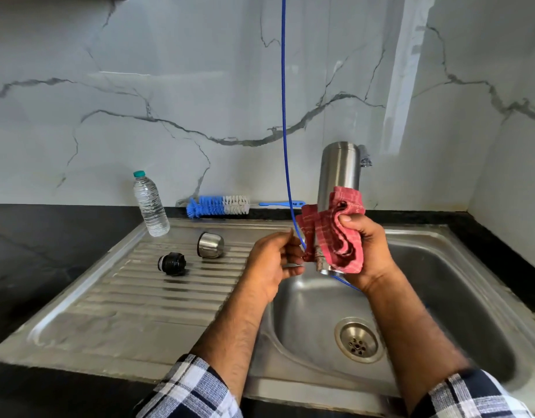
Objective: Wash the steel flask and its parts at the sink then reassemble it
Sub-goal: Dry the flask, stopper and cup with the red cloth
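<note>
The steel flask body (338, 173) is held upside down above the sink (459, 267), wrapped low down in a red checked cloth (335, 233). The right hand (371, 251) grips flask and cloth, fingers curled round them. The left hand (272, 260) pinches the cloth's edge. The steel cup (210, 245) and black stopper (172, 263) lie apart on the drainboard (124, 303). A bottle brush (218, 205) lies on the worktop (34, 251) behind.

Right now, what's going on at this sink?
A person is drying the steel flask body over the sink basin. The right hand grips a red checked cloth wrapped round its lower part, while the left hand steadies that end. The steel cup and black stopper lie apart on the drainboard, so reassembly hasn't started.
</note>
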Available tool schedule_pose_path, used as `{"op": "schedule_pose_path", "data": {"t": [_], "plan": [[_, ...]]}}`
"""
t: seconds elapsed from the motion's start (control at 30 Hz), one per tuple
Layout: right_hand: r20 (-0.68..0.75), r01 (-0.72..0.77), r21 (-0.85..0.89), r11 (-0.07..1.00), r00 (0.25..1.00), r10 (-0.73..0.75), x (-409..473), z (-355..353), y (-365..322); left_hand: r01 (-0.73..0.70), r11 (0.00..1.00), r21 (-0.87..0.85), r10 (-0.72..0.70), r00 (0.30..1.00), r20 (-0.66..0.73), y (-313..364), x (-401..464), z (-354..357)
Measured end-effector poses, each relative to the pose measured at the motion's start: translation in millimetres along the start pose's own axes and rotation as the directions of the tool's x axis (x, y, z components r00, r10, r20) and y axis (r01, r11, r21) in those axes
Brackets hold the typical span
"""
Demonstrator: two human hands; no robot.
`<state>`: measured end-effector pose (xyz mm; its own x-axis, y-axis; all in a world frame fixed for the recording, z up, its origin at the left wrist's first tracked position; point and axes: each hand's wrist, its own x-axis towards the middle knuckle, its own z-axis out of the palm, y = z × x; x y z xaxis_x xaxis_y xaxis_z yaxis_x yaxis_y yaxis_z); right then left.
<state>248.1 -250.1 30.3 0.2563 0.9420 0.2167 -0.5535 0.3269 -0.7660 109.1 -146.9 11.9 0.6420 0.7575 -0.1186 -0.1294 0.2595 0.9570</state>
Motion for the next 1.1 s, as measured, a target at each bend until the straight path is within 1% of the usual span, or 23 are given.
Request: {"op": "schedule_pose_path", "data": {"t": [0.1,0.23,0.3,0.37,0.43,0.53,0.63,0.7,0.73,0.77,0.83,0.87,0.9,0.93,0.97,1.0,1.03,1.07,1.1], "plan": [[0.001,-0.050,-0.075,0.996,0.999,0.050,-1,4,3,-0.072,0.997,-0.035,0.075,0.992,0.098,2,-4,4],[-0.021,-0.070,-0.154,0.986,0.998,0.067,1,6,6,-0.161,0.985,-0.064,0.169,0.976,0.140,1,-5,6],[-0.038,-0.072,-0.246,0.967,0.997,0.064,2,4,7,-0.248,0.966,-0.074,0.255,0.960,0.119,1,-4,4],[-0.095,-0.067,-0.348,0.935,0.995,0.036,1,2,6,-0.308,0.945,-0.113,0.318,0.944,0.089,3,-3,2],[-0.121,-0.069,-0.421,0.905,0.992,0.020,-1,1,5,-0.297,0.943,-0.152,0.308,0.950,0.057,6,-1,-1],[-0.116,-0.083,-0.466,0.881,0.993,0.033,-4,3,2,-0.273,0.951,-0.144,0.276,0.961,-0.002,14,-5,-6],[-0.109,-0.094,-0.540,0.837,0.993,0.041,-10,8,-4,-0.296,0.928,-0.227,0.293,0.955,-0.046,25,-10,-12],[-0.081,-0.093,-0.617,0.782,0.995,0.054,-15,12,-10,-0.337,0.903,-0.266,0.324,0.941,-0.095,33,-8,-20],[-0.078,-0.097,-0.670,0.736,0.995,0.061,-19,13,-14,-0.363,0.896,-0.257,0.343,0.932,-0.121,39,-5,-25],[-0.076,-0.100,-0.737,0.669,0.995,0.065,-21,14,-17,-0.394,0.894,-0.211,0.370,0.917,-0.146,47,-4,-29],[-0.095,-0.121,-0.864,0.489,0.992,0.077,-23,12,-21,-0.465,0.885,0.008,0.458,0.870,-0.184,63,3,-37],[-0.119,-0.143,-0.907,0.397,0.989,0.086,-23,12,-23,-0.496,0.855,0.150,0.517,0.838,-0.176,72,5,-39],[-0.143,-0.166,-0.934,0.315,0.985,0.096,-22,11,-22,-0.517,0.802,0.301,0.574,0.806,-0.144,80,7,-42],[-0.168,-0.188,-0.951,0.245,0.981,0.101,-22,10,-21,-0.521,0.719,0.460,0.620,0.780,-0.087,85,8,-44],[-0.185,-0.201,-0.962,0.185,0.978,0.098,-21,10,-19,-0.502,0.611,0.612,0.645,0.764,-0.018,89,7,-44],[-0.199,-0.210,-0.968,0.138,0.976,0.089,-20,9,-18,-0.472,0.481,0.739,0.655,0.754,0.055,90,6,-45],[-0.206,-0.215,-0.970,0.110,0.975,0.085,-19,8,-17,-0.440,0.350,0.827,0.655,0.746,0.120,92,4,-46],[-0.213,-0.220,-0.971,0.094,0.974,0.081,-19,7,-17,-0.418,0.251,0.873,0.648,0.743,0.169,92,3,-48],[-0.217,-0.223,-0.971,0.081,0.973,0.073,-19,6,-17,-0.415,0.189,0.890,0.642,0.738,0.208,90,2,-48]]}}
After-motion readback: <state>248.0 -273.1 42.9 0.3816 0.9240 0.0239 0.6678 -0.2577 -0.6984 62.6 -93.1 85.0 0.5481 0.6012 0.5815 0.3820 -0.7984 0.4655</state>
